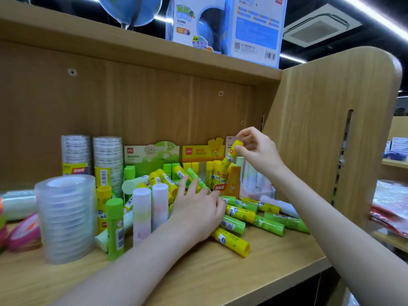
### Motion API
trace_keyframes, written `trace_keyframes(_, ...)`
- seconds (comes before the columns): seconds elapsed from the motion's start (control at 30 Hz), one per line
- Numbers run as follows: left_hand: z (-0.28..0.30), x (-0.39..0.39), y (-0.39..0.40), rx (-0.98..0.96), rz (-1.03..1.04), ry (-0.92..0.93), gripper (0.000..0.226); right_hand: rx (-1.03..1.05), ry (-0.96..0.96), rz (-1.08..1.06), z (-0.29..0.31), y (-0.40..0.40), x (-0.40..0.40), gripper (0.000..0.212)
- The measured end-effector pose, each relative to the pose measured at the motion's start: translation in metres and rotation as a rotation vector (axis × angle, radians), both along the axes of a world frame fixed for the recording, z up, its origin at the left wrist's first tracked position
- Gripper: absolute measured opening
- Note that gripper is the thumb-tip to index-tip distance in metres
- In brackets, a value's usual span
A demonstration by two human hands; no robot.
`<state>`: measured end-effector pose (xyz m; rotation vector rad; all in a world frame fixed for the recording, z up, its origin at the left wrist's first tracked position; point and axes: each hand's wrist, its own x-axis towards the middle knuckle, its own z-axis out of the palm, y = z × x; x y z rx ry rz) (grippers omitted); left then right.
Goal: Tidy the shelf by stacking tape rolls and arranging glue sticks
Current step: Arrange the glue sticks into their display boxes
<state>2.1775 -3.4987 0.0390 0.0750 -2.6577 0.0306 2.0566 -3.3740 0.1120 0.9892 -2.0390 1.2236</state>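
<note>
Wooden shelf (220, 274) is carrying everything I am tidying, and I am working from its big items down. Clear tape rolls (66, 217) are standing stacked at the left front, with two taller wrapped stacks (92, 157) behind them against the back panel. Toward the right, the yellow display box (198, 152) is holding a row of upright yellow sticks, and loose glue sticks (254, 219), green and yellow, are lying scattered in front of it.

My right hand (258, 151) is pinching one yellow glue stick (231, 153) by its upper end, fingers (242, 134) curled around it, tilted just above the yellow row. My left hand (198, 206) is resting on the pile with fingers partly spread; I cannot tell whether it is gripping a stick.

To do this step well, I judge I should be straightening the stick to upright before lowering it into a free gap, label facing forward, and easing it down gently so its neighbours are not tipping over.
</note>
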Motion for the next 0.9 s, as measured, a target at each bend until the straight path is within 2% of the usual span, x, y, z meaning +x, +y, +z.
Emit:
trace_keyframes(0.1, 0.0, 0.0, 0.0, -0.004, 0.0, 0.004, 0.047, 0.254, 0.132, -0.115, 0.002, -0.014, -0.005, 0.01)
trace_keyframes(0.23, 0.0, -0.001, -0.001, -0.012, 0.003, 0.0, 0.047, 0.445, 0.136, -0.193, -0.002, -0.02, -0.007, 0.009)
trace_keyframes(0.57, 0.0, 0.0, -0.001, -0.012, 0.006, -0.011, 0.046, 0.523, -0.005, -0.176, -0.013, -0.014, -0.002, 0.019)
trace_keyframes(0.77, 0.0, 0.0, -0.001, -0.019, 0.003, -0.019, 0.047, 0.671, -0.037, -0.165, -0.005, -0.002, 0.009, 0.029)
trace_keyframes(0.83, 0.001, -0.001, -0.002, -0.018, -0.001, -0.025, 0.047, 0.622, -0.037, -0.168, -0.003, 0.019, 0.017, 0.033)
trace_keyframes(0.9, 0.001, -0.001, -0.002, -0.021, -0.001, -0.022, 0.047, 0.558, -0.049, -0.198, -0.002, 0.046, 0.027, 0.029)
